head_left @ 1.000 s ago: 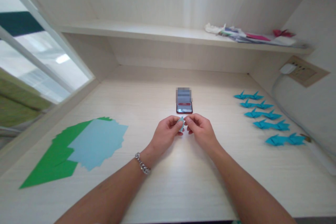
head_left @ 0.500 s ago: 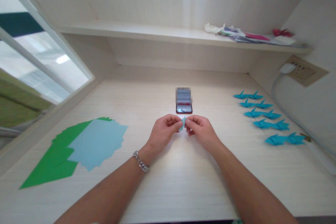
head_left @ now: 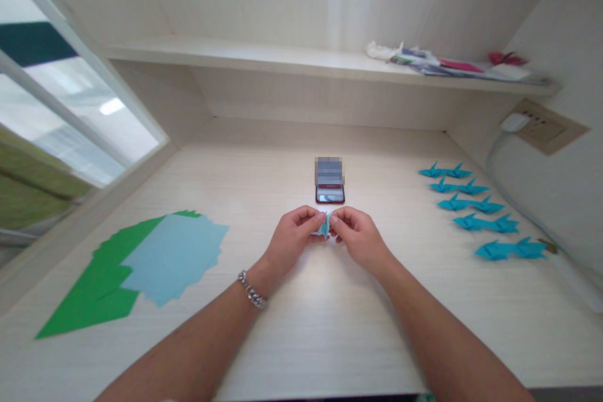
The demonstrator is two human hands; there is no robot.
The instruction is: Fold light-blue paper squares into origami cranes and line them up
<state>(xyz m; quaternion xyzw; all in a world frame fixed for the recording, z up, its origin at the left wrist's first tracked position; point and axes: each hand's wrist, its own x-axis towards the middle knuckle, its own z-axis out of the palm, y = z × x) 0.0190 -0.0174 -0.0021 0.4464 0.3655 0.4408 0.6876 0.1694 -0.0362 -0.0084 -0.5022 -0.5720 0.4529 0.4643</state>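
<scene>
A fanned stack of bright-green paper sheets (head_left: 89,289) lies toward half past eight from the small folded light-blue paper piece (head_left: 325,227), partly hidden under overlapping pale-blue paper sheets (head_left: 176,257). The left hand (head_left: 299,232), a silver chain bracelet (head_left: 252,291) at its wrist, pinches the piece and covers much of it; its exact folds cannot be made out. At twelve o'clock lies a dark, red-edged phone (head_left: 330,195), its screen mostly pixelated. The right hand (head_left: 357,231) grasps the piece's right edge, some fingers hidden beneath. Both forearms are cut off, toward seven and five o'clock. Toward one o'clock, shelf clutter (head_left: 414,60) is blurred. Five rows of bright-blue folded-paper shapes (head_left: 485,206) span two to just past three; whether each row is joined is unclear.
</scene>
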